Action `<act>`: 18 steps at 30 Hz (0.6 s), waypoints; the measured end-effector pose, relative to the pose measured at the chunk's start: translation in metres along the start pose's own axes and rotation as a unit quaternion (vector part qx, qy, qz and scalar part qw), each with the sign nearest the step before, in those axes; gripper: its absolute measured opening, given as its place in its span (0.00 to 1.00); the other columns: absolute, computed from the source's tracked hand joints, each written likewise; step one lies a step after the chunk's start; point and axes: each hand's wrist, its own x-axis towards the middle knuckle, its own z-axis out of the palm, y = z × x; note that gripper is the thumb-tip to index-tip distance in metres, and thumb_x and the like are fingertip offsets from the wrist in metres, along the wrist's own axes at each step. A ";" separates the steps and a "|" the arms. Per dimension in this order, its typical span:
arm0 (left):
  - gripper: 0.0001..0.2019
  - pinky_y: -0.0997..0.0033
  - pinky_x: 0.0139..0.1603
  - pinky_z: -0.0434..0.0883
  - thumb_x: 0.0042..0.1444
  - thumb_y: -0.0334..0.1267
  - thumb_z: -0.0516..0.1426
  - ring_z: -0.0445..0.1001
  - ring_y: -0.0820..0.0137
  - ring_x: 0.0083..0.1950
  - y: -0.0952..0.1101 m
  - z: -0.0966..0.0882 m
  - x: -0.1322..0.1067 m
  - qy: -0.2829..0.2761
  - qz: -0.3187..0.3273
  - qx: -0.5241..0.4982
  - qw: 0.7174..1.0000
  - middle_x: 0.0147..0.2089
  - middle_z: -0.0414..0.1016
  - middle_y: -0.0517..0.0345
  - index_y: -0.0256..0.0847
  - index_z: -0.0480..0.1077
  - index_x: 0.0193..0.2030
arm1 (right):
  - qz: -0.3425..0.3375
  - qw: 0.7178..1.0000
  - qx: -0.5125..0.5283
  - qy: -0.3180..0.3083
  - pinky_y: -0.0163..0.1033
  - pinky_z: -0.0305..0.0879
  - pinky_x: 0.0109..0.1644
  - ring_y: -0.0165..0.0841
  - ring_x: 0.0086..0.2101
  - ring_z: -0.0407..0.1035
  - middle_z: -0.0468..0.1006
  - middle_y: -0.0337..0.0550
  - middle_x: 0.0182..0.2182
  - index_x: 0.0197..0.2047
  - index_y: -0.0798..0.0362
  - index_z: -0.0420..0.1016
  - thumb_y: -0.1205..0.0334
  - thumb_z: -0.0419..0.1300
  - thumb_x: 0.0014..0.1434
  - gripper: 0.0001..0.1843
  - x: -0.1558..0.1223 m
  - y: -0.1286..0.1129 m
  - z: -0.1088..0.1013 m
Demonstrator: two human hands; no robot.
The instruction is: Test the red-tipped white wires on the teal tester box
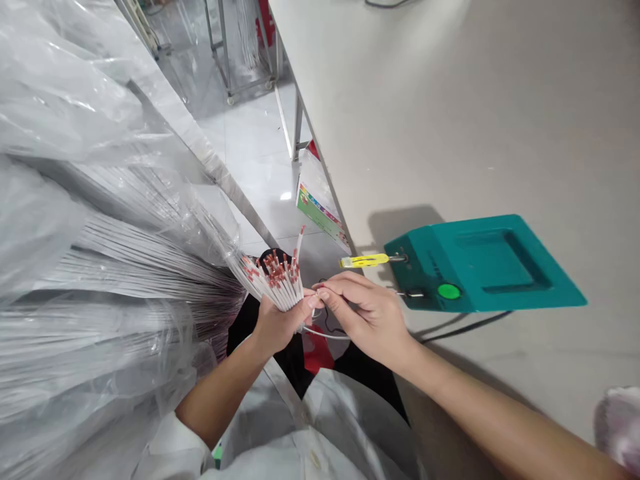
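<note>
A bundle of white wires (pixel 286 293) with reddish, copper-coloured ends stands up out of my left hand (pixel 280 323), which is wrapped round it. One wire pokes up above the others. My right hand (pixel 370 313) is closed in a pinch, its thumb and fingertips meeting the tip of my left thumb. What lies in that pinch is too small to make out. Below the fingers a single white wire (pixel 327 335) runs from the bundle and passes behind my right hand. Just beyond the right knuckles is a yellow-handled tester clip (pixel 367 261) joined to a teal device.
The teal device (pixel 525 260) with a green button (pixel 449 291) rests on the pale table (pixel 450 133), its black cable (pixel 465 327) trailing behind. Many long white wires under clear plastic (pixel 115 267) fill the left side. A printed box (pixel 323 210) is beside the table edge.
</note>
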 end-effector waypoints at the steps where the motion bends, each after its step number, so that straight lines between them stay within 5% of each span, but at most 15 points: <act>1: 0.11 0.73 0.27 0.62 0.51 0.41 0.57 0.63 0.76 0.23 0.003 0.000 0.000 -0.003 -0.002 0.018 1.000 0.18 0.64 0.62 0.36 0.70 0.23 | -0.038 0.998 -0.046 -0.004 0.32 0.66 0.30 0.28 0.28 0.69 0.75 0.43 0.26 0.32 0.55 0.74 0.70 0.54 0.57 0.08 0.000 0.000 -0.001; 5: 0.13 0.74 0.27 0.62 0.51 0.38 0.55 0.63 0.75 0.24 0.010 0.003 -0.004 0.015 -0.003 0.064 0.998 0.18 0.63 0.61 0.36 0.66 0.18 | -0.195 0.950 -0.243 0.001 0.34 0.65 0.30 0.29 0.27 0.69 0.75 0.44 0.26 0.30 0.57 0.73 0.70 0.55 0.55 0.06 0.003 0.002 -0.006; 10: 0.12 0.74 0.27 0.62 0.51 0.35 0.54 0.62 0.76 0.23 0.010 0.010 -0.008 0.054 -0.009 0.051 0.997 0.18 0.63 0.62 0.37 0.65 0.18 | -0.258 0.916 -0.307 -0.020 0.35 0.66 0.32 0.30 0.28 0.70 0.75 0.43 0.25 0.30 0.57 0.73 0.68 0.55 0.55 0.06 0.004 0.005 -0.009; 14: 0.07 0.75 0.26 0.63 0.49 0.35 0.56 0.63 0.76 0.22 0.010 0.010 -0.007 0.108 -0.022 0.036 0.993 0.17 0.64 0.63 0.36 0.69 0.22 | -0.221 0.946 -0.230 -0.062 0.34 0.66 0.32 0.29 0.28 0.70 0.75 0.42 0.26 0.31 0.55 0.73 0.70 0.55 0.55 0.06 0.000 0.004 -0.010; 18: 0.06 0.75 0.26 0.63 0.48 0.37 0.58 0.63 0.77 0.21 0.008 0.007 -0.004 0.142 -0.020 0.034 0.989 0.17 0.64 0.64 0.36 0.71 0.26 | -0.069 0.992 -0.102 -0.017 0.34 0.67 0.34 0.29 0.31 0.69 0.75 0.44 0.30 0.33 0.54 0.72 0.70 0.53 0.57 0.07 -0.001 0.000 -0.007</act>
